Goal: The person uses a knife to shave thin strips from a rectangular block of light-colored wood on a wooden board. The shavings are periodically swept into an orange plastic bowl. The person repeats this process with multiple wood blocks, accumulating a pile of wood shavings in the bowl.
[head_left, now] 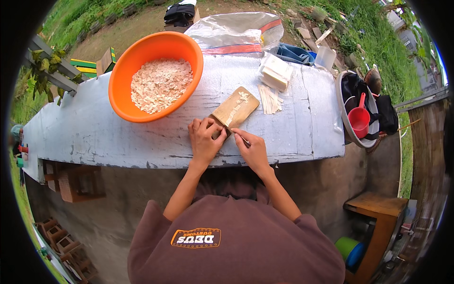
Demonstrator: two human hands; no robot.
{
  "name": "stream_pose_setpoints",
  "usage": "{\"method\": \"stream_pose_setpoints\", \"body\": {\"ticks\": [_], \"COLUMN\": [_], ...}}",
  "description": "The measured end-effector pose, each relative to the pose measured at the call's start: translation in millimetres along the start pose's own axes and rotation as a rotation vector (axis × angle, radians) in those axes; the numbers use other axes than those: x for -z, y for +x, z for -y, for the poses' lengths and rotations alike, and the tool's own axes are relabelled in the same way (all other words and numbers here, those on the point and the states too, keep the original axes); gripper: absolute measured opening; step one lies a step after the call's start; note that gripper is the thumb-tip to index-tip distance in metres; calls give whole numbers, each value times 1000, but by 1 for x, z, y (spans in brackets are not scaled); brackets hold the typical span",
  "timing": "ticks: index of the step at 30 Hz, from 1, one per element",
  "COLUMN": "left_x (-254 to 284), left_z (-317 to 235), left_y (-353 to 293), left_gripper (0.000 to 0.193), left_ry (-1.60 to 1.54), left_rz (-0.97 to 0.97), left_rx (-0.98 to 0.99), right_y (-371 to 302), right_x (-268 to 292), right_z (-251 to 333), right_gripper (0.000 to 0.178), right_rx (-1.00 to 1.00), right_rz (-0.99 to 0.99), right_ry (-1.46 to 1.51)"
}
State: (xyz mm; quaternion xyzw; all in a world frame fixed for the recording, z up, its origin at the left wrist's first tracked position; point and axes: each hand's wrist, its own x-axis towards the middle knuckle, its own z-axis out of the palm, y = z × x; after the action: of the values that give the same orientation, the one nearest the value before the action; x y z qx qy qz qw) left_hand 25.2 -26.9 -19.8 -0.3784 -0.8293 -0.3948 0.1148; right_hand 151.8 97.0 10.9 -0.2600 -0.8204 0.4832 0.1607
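Note:
A small wooden cutting board (248,109) lies slanted in front of me on the table. A pale thin strip (231,116) runs along it, with several small cut pieces (244,96) near its far end. My left hand (206,141) rests at the board's near left corner, fingers curled and pressed down at the strip's near end. My right hand (253,150) is closed round a slim dark-handled knife (245,141) at the board's near edge; its blade is mostly hidden between the hands. More pale strips (270,100) lie in a loose bundle right of the board.
Back left on the pale table (156,142) stands an orange basin (118,90) holding many pale flakes. A plastic pack of pale sheets (275,72) and a clear plastic bag (227,33) lie at the back. A tub (347,120) with a red dipper (359,118) stands right.

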Motion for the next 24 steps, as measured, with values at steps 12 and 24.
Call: {"method": "stream_pose_setpoints", "body": {"ticks": [12,24], "left_x": [2,16], "left_z": [-1,7], "left_y": [0,1], "left_gripper": [12,10], "left_ry": [-15,-127], "left_rz": [17,-108], "left_rx": [16,116], "right_y": [8,-19], "right_x": [-14,15], "right_z": [0,-7], "right_gripper": [27,24], "right_rx": [30,113], "right_rz": [-29,23], "right_ry": [-64,-123]}}
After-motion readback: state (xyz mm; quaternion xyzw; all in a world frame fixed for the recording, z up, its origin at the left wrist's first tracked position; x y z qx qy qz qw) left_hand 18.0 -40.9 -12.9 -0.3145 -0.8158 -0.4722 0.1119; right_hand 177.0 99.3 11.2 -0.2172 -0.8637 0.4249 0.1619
